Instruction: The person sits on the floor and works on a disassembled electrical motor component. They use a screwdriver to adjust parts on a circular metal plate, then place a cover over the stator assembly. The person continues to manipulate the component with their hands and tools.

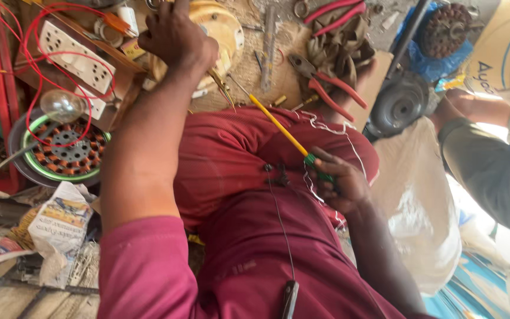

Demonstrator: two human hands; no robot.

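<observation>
My left hand [175, 36] reaches forward and rests on a round cream-coloured housing [222, 26] on the sandy ground. Its fingers curl over the housing's near edge. My right hand [340, 183] lies on my maroon-clad lap and grips the green handle of a yellow-shafted screwdriver [278, 127], whose tip points up and left toward the housing. Thin white string [332, 127] trails over my knee near that hand.
A white socket board [69, 56] with red wires and a clear bulb [60, 105] sit at left above a copper-wound stator [66, 147]. Red-handled pliers [326, 82] lie ahead. Another person's arm [491, 159] is at right beside a white sack [420, 201].
</observation>
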